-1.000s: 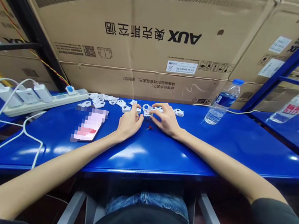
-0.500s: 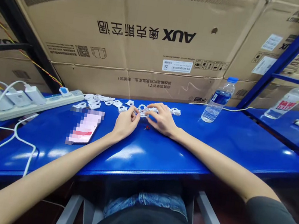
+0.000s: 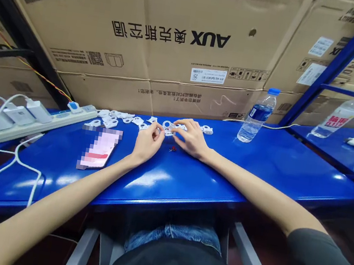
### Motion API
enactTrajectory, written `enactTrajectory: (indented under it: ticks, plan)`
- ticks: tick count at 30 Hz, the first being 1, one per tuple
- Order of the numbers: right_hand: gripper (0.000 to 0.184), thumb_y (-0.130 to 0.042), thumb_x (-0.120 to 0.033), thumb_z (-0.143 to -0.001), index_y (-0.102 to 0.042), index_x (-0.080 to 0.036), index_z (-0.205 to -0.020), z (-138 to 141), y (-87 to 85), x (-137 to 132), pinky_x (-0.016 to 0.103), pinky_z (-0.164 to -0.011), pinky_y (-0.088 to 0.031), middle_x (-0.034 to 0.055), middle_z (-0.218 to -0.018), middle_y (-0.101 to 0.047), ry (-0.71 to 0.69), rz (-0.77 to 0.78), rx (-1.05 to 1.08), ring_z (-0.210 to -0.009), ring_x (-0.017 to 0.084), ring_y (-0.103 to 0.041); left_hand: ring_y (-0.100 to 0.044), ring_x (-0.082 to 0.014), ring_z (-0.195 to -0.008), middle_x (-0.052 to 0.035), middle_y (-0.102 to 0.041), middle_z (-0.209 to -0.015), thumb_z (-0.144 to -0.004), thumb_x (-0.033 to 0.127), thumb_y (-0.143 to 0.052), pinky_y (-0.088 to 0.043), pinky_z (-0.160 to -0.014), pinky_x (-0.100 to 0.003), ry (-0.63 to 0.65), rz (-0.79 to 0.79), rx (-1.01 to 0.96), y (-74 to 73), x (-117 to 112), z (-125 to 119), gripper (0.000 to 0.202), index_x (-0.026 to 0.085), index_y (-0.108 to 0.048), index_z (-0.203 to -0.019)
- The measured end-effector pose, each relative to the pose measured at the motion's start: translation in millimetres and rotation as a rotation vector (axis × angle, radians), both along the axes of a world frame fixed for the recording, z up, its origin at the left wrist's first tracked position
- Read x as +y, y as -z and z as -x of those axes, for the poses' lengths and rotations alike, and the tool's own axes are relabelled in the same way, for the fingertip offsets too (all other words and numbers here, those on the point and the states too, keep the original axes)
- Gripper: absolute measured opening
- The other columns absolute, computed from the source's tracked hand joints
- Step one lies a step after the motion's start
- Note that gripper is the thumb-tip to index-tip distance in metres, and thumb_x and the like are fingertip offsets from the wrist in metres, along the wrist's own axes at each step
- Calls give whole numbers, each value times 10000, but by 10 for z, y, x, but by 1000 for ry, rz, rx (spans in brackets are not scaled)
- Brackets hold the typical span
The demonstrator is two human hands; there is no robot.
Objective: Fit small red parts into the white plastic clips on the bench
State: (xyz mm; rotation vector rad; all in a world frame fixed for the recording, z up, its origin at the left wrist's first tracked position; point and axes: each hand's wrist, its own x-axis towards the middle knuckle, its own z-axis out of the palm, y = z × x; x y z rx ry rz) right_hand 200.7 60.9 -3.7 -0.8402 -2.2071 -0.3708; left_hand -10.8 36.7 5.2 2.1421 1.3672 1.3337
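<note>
Blue-painted metal worktop (image 3: 258, 172) fills the middle of the frame, backed by brown cardboard cartons (image 3: 164, 41). At centre, the left hand (image 3: 146, 142) and right hand (image 3: 192, 138) meet over a small white plastic ring-shaped part (image 3: 168, 127). The left fingers (image 3: 158, 128) pinch its near edge; the right fingers (image 3: 180, 129) are curled onto its other side, so both hands grip the piece just above the worktop. Compared with a second ago, the hands have closed in from a looser spread, and the part now sits between them: fitting work appears under way. A tiny red item (image 3: 172, 149) lies just below the hands. More white parts (image 3: 115, 118) are scattered left of centre, beside a power strip (image 3: 40, 122). A water bottle (image 3: 256, 116) stands at right.
</note>
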Motion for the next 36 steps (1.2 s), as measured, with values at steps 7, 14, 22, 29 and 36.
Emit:
enactTrajectory:
  ticks: [7,14,22,29,36]
  plan:
    - [210,-593,-323,-1039,-750,-214,-1126,-16,28,55,484,-1063,-453,136,-1339,-670,32,13,23,-1241,296,-568,-450,-131,-534,67,-456,-577,-908,316,-552,-393,-623,-276,82,25,14,-63,-90,-51,117,216,-586,-858]
    - [216,-576,-319,-1042,-753,-214,-1108,-20,25,59,481,-1051,-446,126,-1352,-666,71,42,16,-1240,297,-549,-452,-125,-539,74,-447,-554,-864,287,-576,-379,-627,-271,152,92,141,-5,-84,-41,95,212,-625,-832]
    - [192,-601,-306,-1029,-760,-236,-1110,-12,22,54,499,-1064,-442,122,-1365,-659,74,92,15,-1262,303,-539,-447,-128,-526,63,-489,-547,-852,317,-603,-328,-592,-272,131,153,262,19,-69,18,139,208,-687,-836]
    - [195,-605,-326,-1034,-769,-242,-1099,-21,47,87,501,-1057,-439,120,-1360,-657,72,105,24,-1259,307,-533,-481,-145,-540,49,-529,-560,-879,293,-581,-336,-606,-279,158,142,393,-12,-104,75,140,219,-699,-865]
    - [211,-604,-337,-1042,-778,-238,-1107,69,76,224,486,-1031,-449,115,-1349,-660,92,125,27,-1256,301,-528,-500,-152,-554,51,-531,-568,-842,230,-592,-334,-607,-282,158,128,418,-65,-136,95,85,225,-676,-854]
